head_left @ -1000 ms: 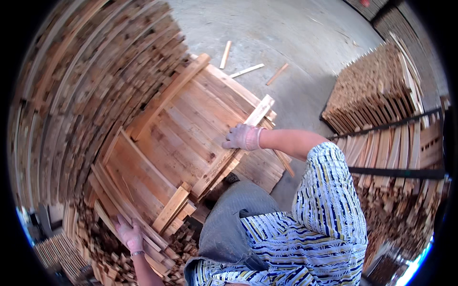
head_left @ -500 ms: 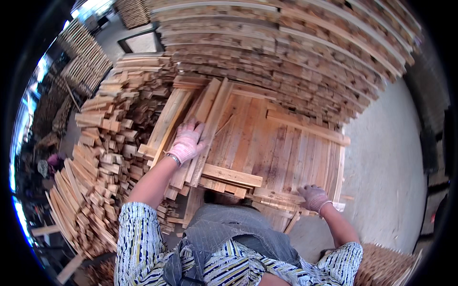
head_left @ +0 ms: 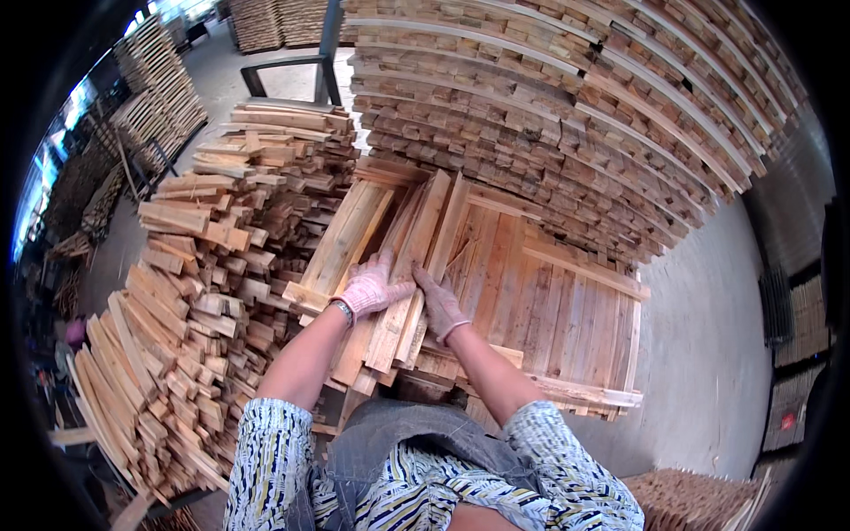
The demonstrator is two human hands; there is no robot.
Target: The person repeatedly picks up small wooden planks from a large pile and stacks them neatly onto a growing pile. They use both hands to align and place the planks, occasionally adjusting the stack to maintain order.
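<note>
My left hand (head_left: pixel 376 285), in a pale pinkish knit glove, lies with its fingers spread over several narrow wooden slats (head_left: pixel 398 314). These slats rest lengthwise on a low stack of boards. My right hand (head_left: pixel 440 308), also gloved, is pressed to the right side of a slat, its fingers stretched along the edge; part of them is hidden. To the right, the stack's top is a layer of boards laid side by side (head_left: pixel 505 279). A cross slat (head_left: pixel 584 263) lies over its far part, another (head_left: pixel 580 391) along its near edge.
A large heap of loose wood pieces (head_left: pixel 199 310) spreads at the left. Behind the stack rises a tall pile of layered lumber (head_left: pixel 496 97). A dark metal frame (head_left: pixel 292 64) stands at the far left. Concrete floor (head_left: pixel 699 327) runs along the right.
My right hand has moved left from the near right edge of the stack to the slats by my left hand. My view has shifted, too.
</note>
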